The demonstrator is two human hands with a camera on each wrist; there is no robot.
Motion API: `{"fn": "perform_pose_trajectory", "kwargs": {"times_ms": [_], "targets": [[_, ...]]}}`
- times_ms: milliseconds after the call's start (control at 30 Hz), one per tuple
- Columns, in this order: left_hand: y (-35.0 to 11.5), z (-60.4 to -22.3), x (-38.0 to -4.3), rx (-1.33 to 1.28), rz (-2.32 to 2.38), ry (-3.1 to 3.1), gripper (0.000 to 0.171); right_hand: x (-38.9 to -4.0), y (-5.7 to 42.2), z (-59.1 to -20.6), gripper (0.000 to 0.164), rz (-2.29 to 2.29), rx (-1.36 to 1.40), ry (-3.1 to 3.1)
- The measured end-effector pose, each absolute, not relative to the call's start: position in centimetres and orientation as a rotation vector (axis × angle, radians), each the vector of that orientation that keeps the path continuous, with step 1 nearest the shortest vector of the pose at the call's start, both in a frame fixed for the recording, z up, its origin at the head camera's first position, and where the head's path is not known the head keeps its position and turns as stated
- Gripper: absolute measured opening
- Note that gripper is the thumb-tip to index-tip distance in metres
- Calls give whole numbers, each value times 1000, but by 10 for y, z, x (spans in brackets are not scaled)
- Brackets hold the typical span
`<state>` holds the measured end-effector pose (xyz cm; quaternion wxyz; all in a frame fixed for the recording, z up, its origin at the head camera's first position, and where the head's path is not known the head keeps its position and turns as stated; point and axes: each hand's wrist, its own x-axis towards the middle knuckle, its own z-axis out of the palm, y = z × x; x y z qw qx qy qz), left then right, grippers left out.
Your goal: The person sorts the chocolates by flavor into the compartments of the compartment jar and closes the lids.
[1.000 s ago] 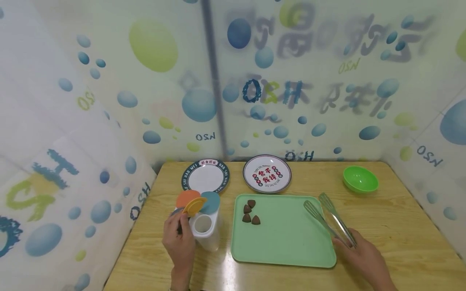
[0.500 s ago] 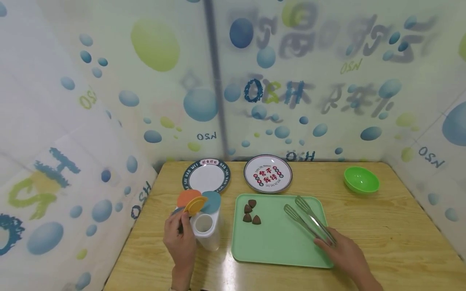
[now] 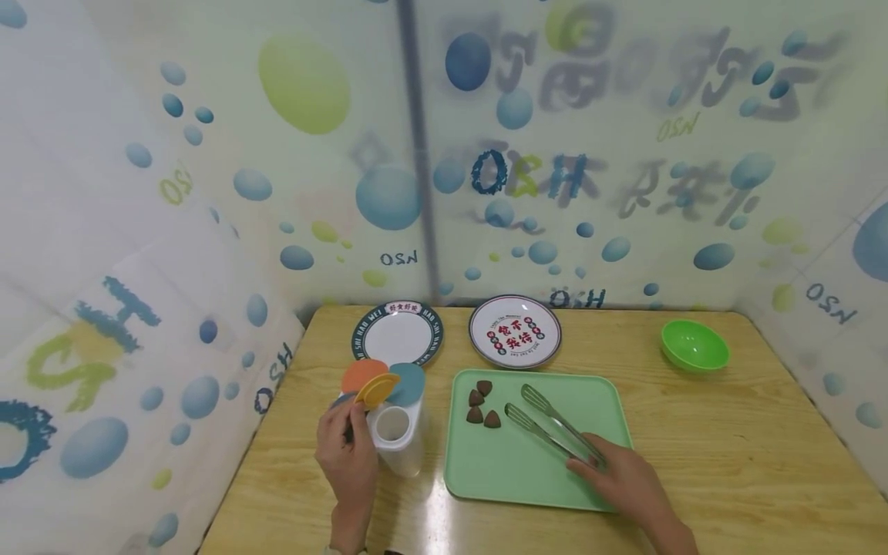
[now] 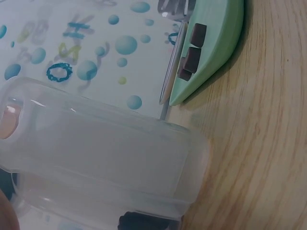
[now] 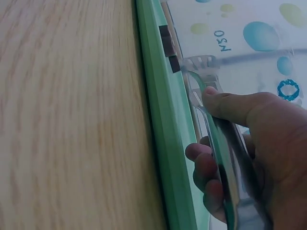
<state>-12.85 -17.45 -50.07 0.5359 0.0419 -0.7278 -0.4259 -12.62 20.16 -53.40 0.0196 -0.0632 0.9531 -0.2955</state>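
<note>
My left hand (image 3: 349,455) pinches the raised yellow lid (image 3: 378,391) of a clear plastic storage container (image 3: 404,456). One round opening of the container is uncovered beside it; orange and teal lids cover other compartments. In my right hand (image 3: 619,479) are metal tongs (image 5: 230,153), gripped between thumb and curled fingers, their two slotted heads apart. They hang over the green tray (image 3: 534,486), just right of several dark brown triangular pieces, like chocolates (image 3: 492,418). The left wrist view has the container's clear wall close up, with most of the left hand out of frame.
Behind the container stands a plate with a dark green rim (image 3: 358,339), and right of it a white plate with red lettering (image 3: 496,308). A bright green bowl (image 3: 695,347) sits at the back right of the wooden table (image 3: 749,462). Patterned curtains (image 3: 319,177) enclose the table.
My right hand has carried the tongs leftward, from the tray's right edge to close beside the brown pieces. The left hand keeps the yellow lid raised in the same place.
</note>
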Motion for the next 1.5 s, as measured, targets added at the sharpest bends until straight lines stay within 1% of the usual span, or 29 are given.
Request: {"fn": "perform_pose_trajectory", "kwargs": {"times_ms": [300,500,700,967,1100,1500], "targets": [[-176,-501,-127,91,-1021,-1755,11,-131,182,-535,52,-880,-281,2955],[-177,-502,-129,79,-1020,-1742,14,-132,176,-534,52,-826,-296,2956],[-176,-502,-128,83,-1036,-1735,15,-131,176,-534,56,-795,-306,2954],[-168,-491,-126,114,-1010,-1737,14,-130,177,-536,47,-809,-350,2978],[-173,-501,-129,125,-1017,-1755,14,-130,179,-535,47,-820,-352,2979],[-176,-502,-128,95,-1022,-1771,12,-128,187,-527,47,-867,-365,3055]]}}
